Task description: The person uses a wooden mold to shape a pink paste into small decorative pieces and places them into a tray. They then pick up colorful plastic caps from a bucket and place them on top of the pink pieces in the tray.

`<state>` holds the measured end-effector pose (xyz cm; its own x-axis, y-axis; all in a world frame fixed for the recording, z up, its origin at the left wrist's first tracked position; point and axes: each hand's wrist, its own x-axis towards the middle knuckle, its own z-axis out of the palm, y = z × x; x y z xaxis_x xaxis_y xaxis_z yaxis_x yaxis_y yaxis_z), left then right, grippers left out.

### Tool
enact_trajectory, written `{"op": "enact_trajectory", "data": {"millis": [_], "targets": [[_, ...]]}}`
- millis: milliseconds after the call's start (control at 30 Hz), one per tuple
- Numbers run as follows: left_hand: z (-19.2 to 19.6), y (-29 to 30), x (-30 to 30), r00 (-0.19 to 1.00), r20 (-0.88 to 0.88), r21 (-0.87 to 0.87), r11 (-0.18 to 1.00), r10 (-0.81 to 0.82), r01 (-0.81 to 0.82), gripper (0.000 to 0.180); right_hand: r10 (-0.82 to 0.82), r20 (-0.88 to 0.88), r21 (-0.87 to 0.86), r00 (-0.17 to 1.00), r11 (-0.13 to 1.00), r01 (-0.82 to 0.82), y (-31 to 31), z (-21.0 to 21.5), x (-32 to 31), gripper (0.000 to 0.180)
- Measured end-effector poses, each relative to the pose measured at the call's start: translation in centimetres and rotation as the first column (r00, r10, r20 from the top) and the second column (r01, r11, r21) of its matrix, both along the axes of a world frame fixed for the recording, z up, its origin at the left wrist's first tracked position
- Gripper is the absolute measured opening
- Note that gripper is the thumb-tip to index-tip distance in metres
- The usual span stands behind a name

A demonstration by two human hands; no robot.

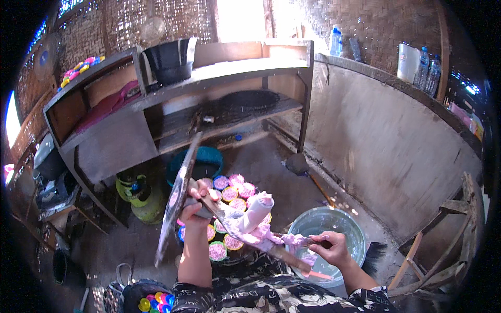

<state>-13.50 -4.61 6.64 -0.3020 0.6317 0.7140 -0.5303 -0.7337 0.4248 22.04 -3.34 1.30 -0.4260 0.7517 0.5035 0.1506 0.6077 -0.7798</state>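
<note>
My left hand is closed around the upper end of a long wooden board smeared with pink paste. Beside that hand is a flat thing seen edge-on; whether the hand grips it too I cannot tell. A thick pink roll, like dough or a filled bag, stands up from the board. My right hand is shut on the handle of a spatula-like tool, its blade coated with lumpy pink paste. Beyond the board are several colourful round moulds filled with pink.
A pale green basin sits by my right hand, with a dark brush beside it. Ahead are a teal tub, a green gas cylinder and a wooden bench. A bag of coloured moulds lies at lower left.
</note>
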Motion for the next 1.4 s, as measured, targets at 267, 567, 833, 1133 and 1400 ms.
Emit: {"op": "enact_trajectory", "data": {"millis": [267, 567, 833, 1133, 1400], "targets": [[3.4, -2.1, 3.8, 0.694, -0.354, 0.275, 0.779, 0.627, -0.563, 0.019, -0.185, -0.051, -0.290, 0.981, 0.943, 0.163, 0.9, -1.5, -0.5, 0.022], [-3.5, -1.3, 4.3, 0.847, -0.518, -0.330, 0.886, 0.117, -0.325, 0.040, -0.211, -0.114, -0.325, 0.971, 0.931, 0.165, 0.1, -1.9, -2.6, 0.022], [-1.1, -1.8, 3.5, 0.883, -0.401, -0.111, 0.944, 0.244, -0.311, 0.036, -0.292, -0.084, -0.278, 0.953, 0.925, 0.259, 1.1, -2.8, -0.7, 0.020], [3.1, -6.9, -2.9, 0.742, -0.081, 0.133, 0.745, 0.665, -0.653, 0.031, -0.184, 0.715, -0.298, 0.675, 0.792, 0.532, 1.9, -10.4, 5.5, 0.048], [4.7, -5.2, -0.6, 0.943, -0.324, 0.223, 0.962, -0.079, 0.157, 0.020, 0.370, -0.901, -0.361, 0.225, -0.354, -0.863, -0.1, 0.7, -10.0, 0.115]]}}
